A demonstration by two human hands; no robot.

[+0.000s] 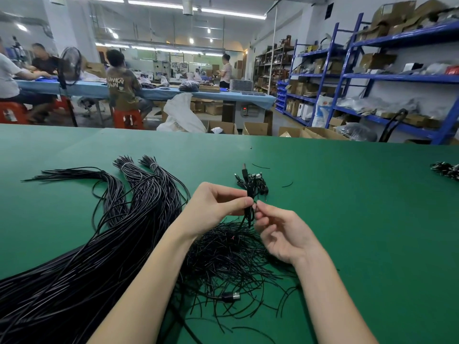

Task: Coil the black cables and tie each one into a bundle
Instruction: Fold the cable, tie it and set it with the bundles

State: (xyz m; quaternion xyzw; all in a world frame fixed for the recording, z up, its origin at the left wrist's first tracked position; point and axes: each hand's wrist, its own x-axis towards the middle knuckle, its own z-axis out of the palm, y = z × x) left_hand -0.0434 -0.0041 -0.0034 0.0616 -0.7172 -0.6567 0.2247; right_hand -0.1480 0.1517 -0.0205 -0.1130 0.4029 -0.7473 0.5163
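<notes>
Above the green table (347, 219), my left hand (218, 204) pinches a small coiled black cable (249, 212) between thumb and fingers. My right hand (280, 232) sits just to its right, its fingertips pinching something thin at the coil's middle, too small to make out. A heap of short black tie wires (231, 264) lies under both hands, with a USB plug (231, 297) in it. Long black cables (87, 256) fan out on the left, some banded near their far ends. A few finished bundles (253, 181) lie just beyond my hands.
Stray wire bits (286, 184) lie on the table to the right. More bundles (445, 170) rest at the far right edge. Beyond the table stand cardboard boxes (255, 127), blue shelving (372, 78), and people seated at a blue bench (159, 91).
</notes>
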